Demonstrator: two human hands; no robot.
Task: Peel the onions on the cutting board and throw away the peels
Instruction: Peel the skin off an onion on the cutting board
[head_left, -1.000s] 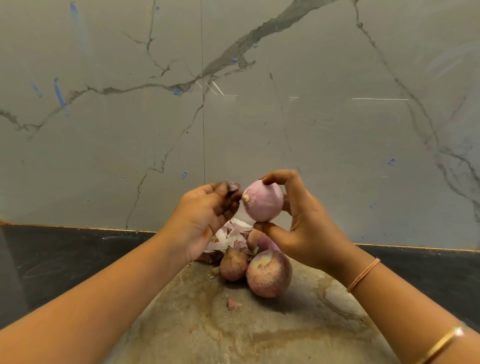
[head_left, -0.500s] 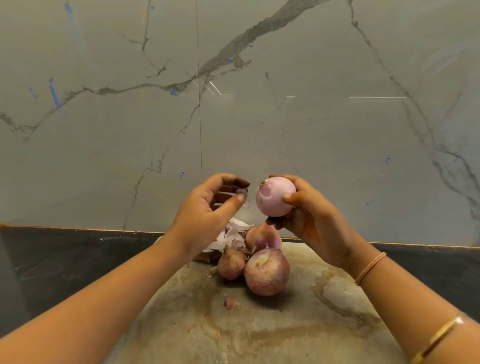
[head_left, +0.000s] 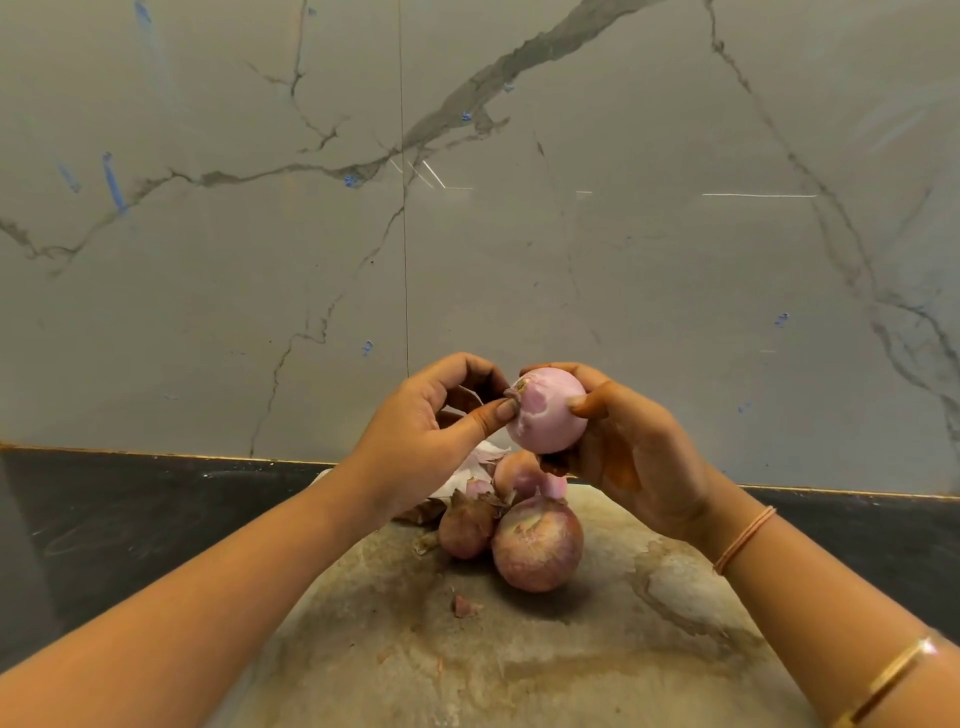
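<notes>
1. While your right hand (head_left: 639, 457) clamps round the nearly bare onion (head_left: 550, 415) above the cutting board (head_left: 519, 665), its root end faces left so your left hand (head_left: 421, 441) can work it.
2. Your left thumb and finger pinch the last skin (head_left: 514, 393) there; pale peel seems tucked in that palm.
3. No bin shows. On the board sit a large unpeeled onion (head_left: 537, 545), a small unpeeled onion (head_left: 465, 527), and a peel heap (head_left: 480, 462) behind.

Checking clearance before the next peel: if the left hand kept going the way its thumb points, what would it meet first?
The held onion: the left hand points toward the person's right, its thumb apparently touching the onion's stub end. The right hand grips it from the other side.
</notes>
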